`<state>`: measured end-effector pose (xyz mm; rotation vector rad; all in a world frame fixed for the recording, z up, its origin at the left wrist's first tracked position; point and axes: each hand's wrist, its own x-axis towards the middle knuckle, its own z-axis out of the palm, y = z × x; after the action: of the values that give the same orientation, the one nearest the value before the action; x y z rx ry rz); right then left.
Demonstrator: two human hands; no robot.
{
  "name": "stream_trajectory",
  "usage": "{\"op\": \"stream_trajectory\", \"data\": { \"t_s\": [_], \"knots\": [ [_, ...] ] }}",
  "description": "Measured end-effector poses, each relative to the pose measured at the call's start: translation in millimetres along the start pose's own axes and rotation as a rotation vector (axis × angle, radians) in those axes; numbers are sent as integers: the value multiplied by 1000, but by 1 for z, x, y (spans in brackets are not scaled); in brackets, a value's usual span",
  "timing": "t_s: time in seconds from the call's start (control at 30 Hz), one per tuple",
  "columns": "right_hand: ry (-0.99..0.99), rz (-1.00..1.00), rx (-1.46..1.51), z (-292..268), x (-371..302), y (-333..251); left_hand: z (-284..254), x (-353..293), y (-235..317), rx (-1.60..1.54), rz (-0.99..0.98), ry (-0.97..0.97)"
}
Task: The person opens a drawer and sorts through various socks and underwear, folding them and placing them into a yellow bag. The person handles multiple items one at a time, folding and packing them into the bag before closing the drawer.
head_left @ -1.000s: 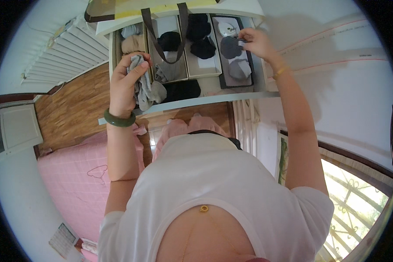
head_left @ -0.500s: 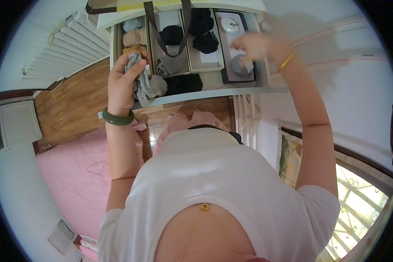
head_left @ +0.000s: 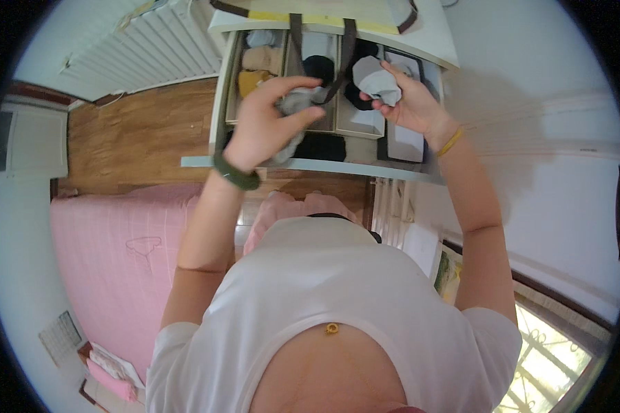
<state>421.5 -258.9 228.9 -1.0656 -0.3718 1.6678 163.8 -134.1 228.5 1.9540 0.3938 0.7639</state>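
Observation:
Over an open drawer [head_left: 413, 173], my right hand [head_left: 420, 110] is closed on a light grey, bunched-up sock [head_left: 377, 80]. My left hand [head_left: 263, 124] curves round a grey sock [head_left: 297, 102], thumb and fingers on either side of it; motion blurs this hand. Below its wrist, more grey cloth [head_left: 289, 149] shows in part. Inside the drawer, long boxes hold a mustard sock bundle [head_left: 250, 82], a beige one [head_left: 260, 59], a pale blue one [head_left: 262, 37] and a black one [head_left: 317, 67]. Black socks behind my right hand are partly covered.
Dark bag straps [head_left: 344, 55] hang from the cabinet top [head_left: 434, 34] into the drawer. A dark-edged box [head_left: 404, 141] stands at the drawer's right. Black cloth [head_left: 322, 146] lies near its front. A radiator [head_left: 145, 51] and a pink-covered bed [head_left: 124, 255] are to the left.
My right hand has picked up the light grey sock from the right-hand box and moved it left. My left hand has moved right, across the drawer. The whole view has shifted.

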Motion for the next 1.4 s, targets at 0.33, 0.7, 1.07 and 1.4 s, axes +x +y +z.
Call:
{"op": "stream_trajectory", "data": {
  "t_s": [0.33, 0.7, 1.07, 1.4],
  "knots": [
    [154, -485, -583, 92, 27, 91, -5, 2, -4, 315, -27, 101],
    [256, -696, 64, 65, 12, 99, 9, 23, -22, -1130, -701, -404],
    [-124, -484, 538, 30, -20, 80, 42, 39, -8, -1110, -793, -191],
    [313, -450, -120, 17, -3, 50, 14, 27, -10, -830, -622, 231]
  ]
}}
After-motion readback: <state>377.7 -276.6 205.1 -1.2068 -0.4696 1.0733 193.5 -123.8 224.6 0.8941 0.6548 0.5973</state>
